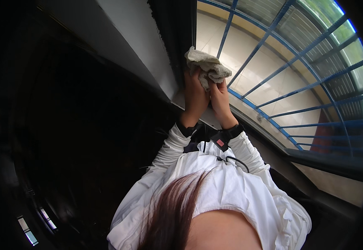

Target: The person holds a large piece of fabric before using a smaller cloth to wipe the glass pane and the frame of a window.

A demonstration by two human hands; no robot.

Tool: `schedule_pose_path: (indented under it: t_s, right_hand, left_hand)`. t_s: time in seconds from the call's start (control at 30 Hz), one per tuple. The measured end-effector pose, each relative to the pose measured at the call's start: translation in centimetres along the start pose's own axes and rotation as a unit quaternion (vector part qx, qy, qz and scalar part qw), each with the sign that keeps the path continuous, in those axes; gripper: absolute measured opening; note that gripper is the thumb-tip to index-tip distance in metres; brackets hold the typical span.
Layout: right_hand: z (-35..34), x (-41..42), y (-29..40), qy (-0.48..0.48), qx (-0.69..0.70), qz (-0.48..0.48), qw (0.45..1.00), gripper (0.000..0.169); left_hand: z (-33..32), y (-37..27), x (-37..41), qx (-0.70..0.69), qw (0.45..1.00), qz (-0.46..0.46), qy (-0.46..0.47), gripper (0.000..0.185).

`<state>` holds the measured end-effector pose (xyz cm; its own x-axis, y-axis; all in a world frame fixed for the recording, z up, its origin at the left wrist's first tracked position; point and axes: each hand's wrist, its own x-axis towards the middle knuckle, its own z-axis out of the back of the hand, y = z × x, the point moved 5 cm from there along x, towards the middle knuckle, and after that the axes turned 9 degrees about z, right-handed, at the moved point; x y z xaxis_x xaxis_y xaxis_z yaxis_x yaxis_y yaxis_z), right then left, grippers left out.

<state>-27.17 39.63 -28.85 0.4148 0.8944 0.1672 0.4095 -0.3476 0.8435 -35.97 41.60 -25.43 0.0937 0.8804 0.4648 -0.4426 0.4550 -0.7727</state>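
A crumpled greyish-white cloth (211, 64) is held up in front of me, near the dark side frame of a window (184, 34). My left hand (197, 93) grips it from the left, with most of the fingers hidden behind the fabric. From the right, my right hand (221, 98) pinches the lower folds, its thumb close to my left hand. Both wrists wear black straps (233, 131). Whether the cloth touches the frame cannot be made out.
Blue metal security bars (259, 107) span the window opening on the right. Below them runs a sill with a dark track (256, 125). A white wall edge (137, 40) rises at the left. The room's left side is very dark. A thin black cable (239, 161) lies against my white clothing.
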Motion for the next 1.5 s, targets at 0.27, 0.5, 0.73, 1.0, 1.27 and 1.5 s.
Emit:
schedule_pose_path:
  t_s: [0.27,0.5,0.73,1.0,1.27,1.5]
  right_hand:
    - [6.7,-4.4,3.2,-0.176,0.033,-0.053,0.982,0.035]
    - [10.6,-7.2,10.4,-0.195,-0.101,0.136,0.966,0.031]
    - [13.9,-8.8,6.7,-0.176,-0.207,0.124,0.954,0.034]
    - [5.7,-4.6,10.9,-0.044,-0.415,0.244,0.875,0.031]
    - [9.6,-5.3,4.1,0.044,-0.607,0.076,0.79,0.044]
    - [3.8,-5.0,7.5,0.072,-0.46,0.145,0.873,0.054]
  left_hand:
    - [-4.7,-2.4,-5.1,-0.042,0.99,-0.049,0.122,0.071]
    - [-7.2,-9.6,-6.0,-0.106,0.976,-0.148,0.123,0.068]
    - [-10.5,-4.2,-9.4,-0.062,0.954,-0.166,0.241,0.074]
    - [-4.1,-6.9,-3.9,-0.17,0.977,-0.107,0.071,0.073]
    - [-8.5,2.5,-9.6,-0.059,0.967,0.066,0.237,0.071]
    - [-4.4,0.1,-3.8,-0.103,0.992,-0.052,0.054,0.061]
